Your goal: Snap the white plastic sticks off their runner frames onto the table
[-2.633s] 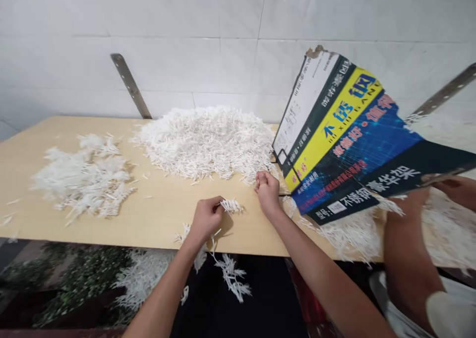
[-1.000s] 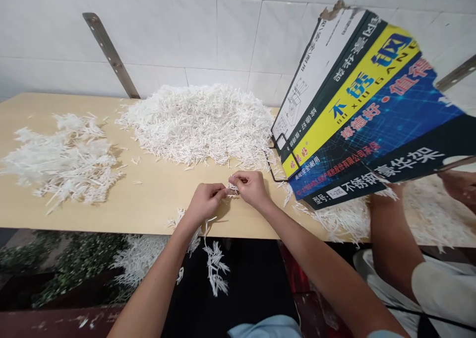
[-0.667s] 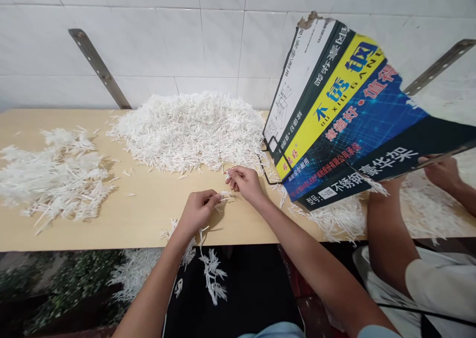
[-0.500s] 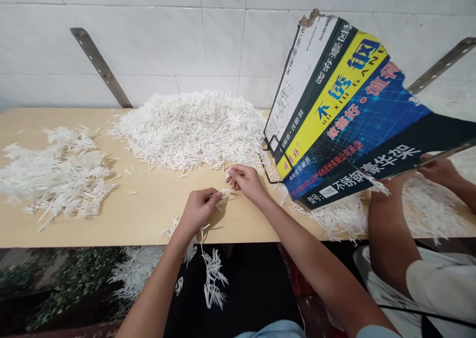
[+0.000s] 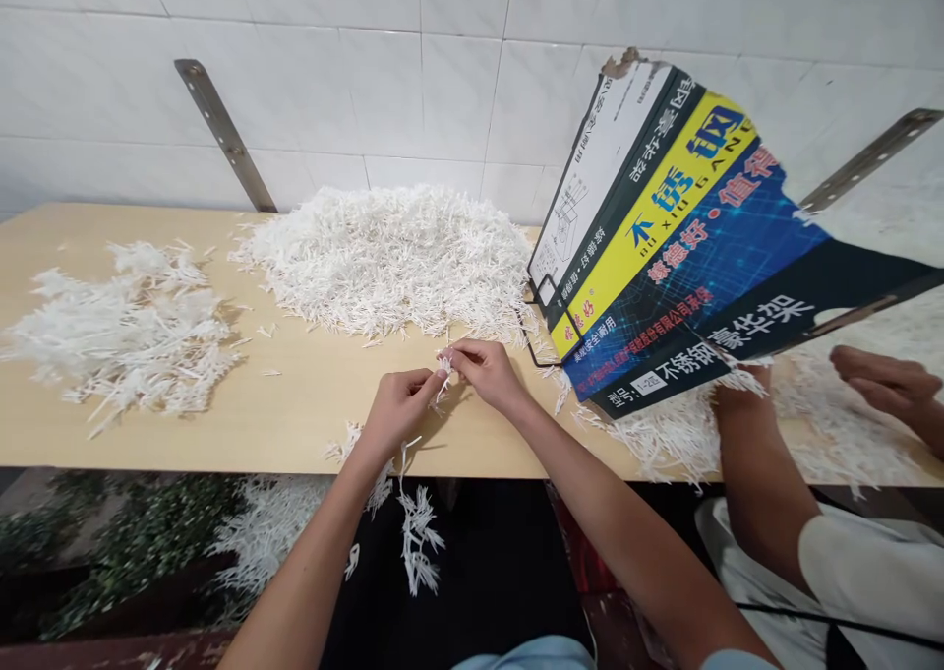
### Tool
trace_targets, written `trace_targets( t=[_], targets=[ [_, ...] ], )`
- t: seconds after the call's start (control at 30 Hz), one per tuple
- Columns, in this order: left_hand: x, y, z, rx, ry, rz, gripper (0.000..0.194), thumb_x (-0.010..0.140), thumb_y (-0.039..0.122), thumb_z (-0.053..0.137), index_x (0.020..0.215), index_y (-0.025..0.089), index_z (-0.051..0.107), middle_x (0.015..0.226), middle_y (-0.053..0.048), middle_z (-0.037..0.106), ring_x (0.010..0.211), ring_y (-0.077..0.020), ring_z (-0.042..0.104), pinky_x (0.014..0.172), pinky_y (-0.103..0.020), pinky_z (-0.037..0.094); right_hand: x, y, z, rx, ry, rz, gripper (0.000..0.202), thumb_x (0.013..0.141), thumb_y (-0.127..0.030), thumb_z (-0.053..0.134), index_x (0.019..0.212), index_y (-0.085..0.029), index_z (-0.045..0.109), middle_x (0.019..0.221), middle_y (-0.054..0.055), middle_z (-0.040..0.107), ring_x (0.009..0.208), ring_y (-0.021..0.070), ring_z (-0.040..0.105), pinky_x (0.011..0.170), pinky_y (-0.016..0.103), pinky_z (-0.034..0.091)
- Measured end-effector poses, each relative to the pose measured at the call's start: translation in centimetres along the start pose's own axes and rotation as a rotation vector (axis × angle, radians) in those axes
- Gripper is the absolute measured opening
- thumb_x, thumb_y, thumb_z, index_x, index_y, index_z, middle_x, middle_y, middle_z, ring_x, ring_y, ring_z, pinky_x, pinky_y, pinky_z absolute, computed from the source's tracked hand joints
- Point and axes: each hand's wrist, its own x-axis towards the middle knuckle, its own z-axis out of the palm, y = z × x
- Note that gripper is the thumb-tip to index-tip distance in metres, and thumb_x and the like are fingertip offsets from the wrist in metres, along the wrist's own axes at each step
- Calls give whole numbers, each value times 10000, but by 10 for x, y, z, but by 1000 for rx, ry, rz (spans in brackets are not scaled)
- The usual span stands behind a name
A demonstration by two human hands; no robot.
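Observation:
My left hand [image 5: 402, 409] is closed over the wooden table near its front edge, thumb and finger pinching a small tuft of thin white strips [image 5: 443, 380]. Right beside it my right hand [image 5: 488, 375] pinches the upper end of the same tuft. The fingertips of both hands nearly meet. A string of white strips [image 5: 420, 542] hangs below my left wrist, past the table edge; what it hangs from is hard to make out. Behind my hands lies a large heap of white strips [image 5: 398, 257]. A looser pile of strips [image 5: 133, 331] spreads to the left.
A printed cardboard panel [image 5: 664, 247] stands tilted at the right, held by a black wire stand [image 5: 546, 331]. Beyond it are a co-worker's hands [image 5: 885, 383] and more strips [image 5: 671, 444]. Metal brackets [image 5: 225, 134] are fixed on the tiled wall. Below the table are more strips [image 5: 269, 532].
My right hand has come down from the heap's edge to my left hand, and both now meet at the tuft. The co-worker's far hand has moved off the cardboard's edge. The view has shifted slightly.

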Motion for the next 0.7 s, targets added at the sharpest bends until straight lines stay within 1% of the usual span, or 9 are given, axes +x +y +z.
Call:
trace_targets(
  t=[0.1,0.17,0.23,0.33,0.47,0.53,0.6,0.67,0.7],
  targets=[
    [-1,2,-1,-57,9,-39,427,930,582,592,1010,186,731,533,67,413,509,-104,338,510,-239,211,0,1,1,40,1,-1,271,881,-427,698,883,-172,791,770,40,715,647,163,604,601,265,462],
    [-2,4,-1,-72,-10,-64,436,913,571,626,1126,200,709,519,79,416,490,-103,317,492,-235,194,0,-1,1,80,-16,13,251,869,-393,706,942,-168,793,850,53,741,697,169,635,643,270,490],
    [-3,5,-1,-60,-12,-58,431,914,572,624,1100,195,724,525,71,433,498,-102,328,495,-233,198,-2,-5,0,91,-50,22,266,869,-353,698,1040,-171,790,889,57,748,736,172,655,669,271,502],
    [-3,3,-1,-45,30,-15,417,935,559,597,1020,187,766,591,40,516,552,-103,393,536,-227,258,-4,-8,-1,47,-80,5,287,881,-334,694,1112,-184,774,830,39,725,746,173,655,659,263,490],
    [-2,-2,0,-33,45,19,391,929,526,612,940,179,790,650,24,581,593,-108,430,578,-232,307,-2,-2,-1,42,-40,36,257,942,-424,641,913,-183,727,745,22,673,648,153,608,582,251,467],
    [-1,-4,1,-43,53,6,387,914,525,629,900,170,783,650,23,582,589,-109,432,571,-237,303,0,1,0,25,26,63,264,971,-437,599,948,-193,698,759,16,669,584,138,569,533,245,450],
    [-1,-4,1,-64,74,-10,384,900,524,646,874,163,775,659,19,594,598,-113,453,573,-239,311,1,2,0,-40,110,9,244,972,-386,601,1120,-213,687,976,49,715,648,140,596,564,249,478],
    [-1,-3,1,-78,93,-19,383,891,524,658,879,160,776,674,14,620,621,-121,486,593,-240,339,0,-2,-2,-123,162,-113,306,967,-325,610,1253,-236,671,1255,87,666,795,155,628,626,256,501],
    [0,-3,1,-80,97,-17,384,890,524,660,890,160,780,690,10,642,635,-126,504,610,-241,357,-1,-4,-4,-157,159,-174,312,967,-304,611,1265,-240,681,1327,96,629,848,162,626,645,260,499]
  ],
)
